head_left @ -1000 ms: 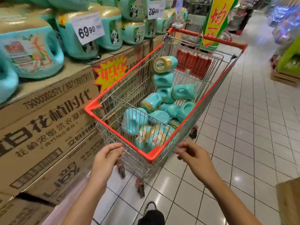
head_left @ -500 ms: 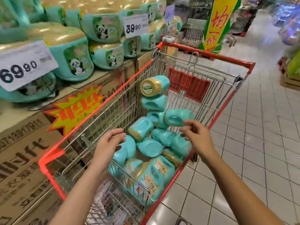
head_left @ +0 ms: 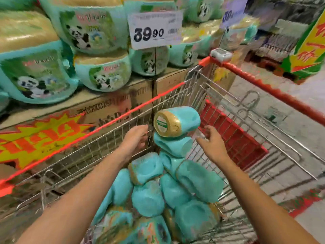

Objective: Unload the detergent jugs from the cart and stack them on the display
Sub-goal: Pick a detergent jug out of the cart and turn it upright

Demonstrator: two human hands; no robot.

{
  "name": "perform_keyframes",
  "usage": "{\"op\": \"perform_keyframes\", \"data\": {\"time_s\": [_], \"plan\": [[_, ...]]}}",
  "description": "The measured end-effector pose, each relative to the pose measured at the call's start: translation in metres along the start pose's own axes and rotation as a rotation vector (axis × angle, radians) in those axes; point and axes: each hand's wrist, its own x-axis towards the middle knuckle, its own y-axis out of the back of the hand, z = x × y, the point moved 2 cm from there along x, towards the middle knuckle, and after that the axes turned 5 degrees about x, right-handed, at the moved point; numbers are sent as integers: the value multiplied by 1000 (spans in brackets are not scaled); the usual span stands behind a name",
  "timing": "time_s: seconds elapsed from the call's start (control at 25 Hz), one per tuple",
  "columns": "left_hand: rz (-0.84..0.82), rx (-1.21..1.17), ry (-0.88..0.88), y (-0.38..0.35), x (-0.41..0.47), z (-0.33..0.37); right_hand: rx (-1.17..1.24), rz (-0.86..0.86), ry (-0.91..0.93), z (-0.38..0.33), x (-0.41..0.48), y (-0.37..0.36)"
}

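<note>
Several teal detergent jugs lie heaped in the wire shopping cart. The topmost jug lies on its side with its gold cap toward me. My left hand reaches in just left of that jug, fingers loosely curled, holding nothing. To the jug's right, my right hand is also empty, with fingers spread. Neither hand touches the jug. The display of teal panda-label jugs stands on cardboard cases at the left.
A white 39.90 price card hangs in front of the display. The cart's red handle bar and red child-seat flap are at the right. A yellow and green sign stands beyond. Tiled aisle floor lies right of the cart.
I have stepped forward along the cart. Both hands have moved from the near end, over the jugs, up to either side of the topmost jug.
</note>
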Motion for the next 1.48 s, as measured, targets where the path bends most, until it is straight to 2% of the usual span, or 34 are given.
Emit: {"op": "perform_keyframes", "data": {"time_s": [0.2, 0.36, 0.52, 0.64, 0.8, 0.92, 1.04, 1.16, 1.28, 1.36, 1.48], "plan": [[58, 43, 76, -45, 63, 5, 208, -104, 23, 26, 73, -16], [30, -53, 148, -69, 100, 2, 499, -142, -144, 47, 104, -43], [42, -146, 135, -82, 121, 0, 382, -38, -220, 57, 117, -64], [36, -220, 121, -85, 117, 0, 324, -40, -193, 51, 117, -60], [131, -298, 24, -80, 81, 5, 267, -38, -81, 30, 94, -48], [104, -397, -4, -67, 49, 19, 283, -61, 50, 2, 77, -31], [134, -445, -42, -45, 18, 29, 289, -156, 214, -25, 50, -14], [175, -475, -79, -16, -17, 28, 150, -210, 446, -44, 9, -2], [87, -456, -24, 7, -46, 23, -37, -100, 769, -68, -21, 3], [102, -386, -5, 17, -65, 19, -137, -35, 989, -86, -34, -2], [147, -330, -32, 25, -91, 19, -249, 2, 1176, -103, -49, -10]]}}
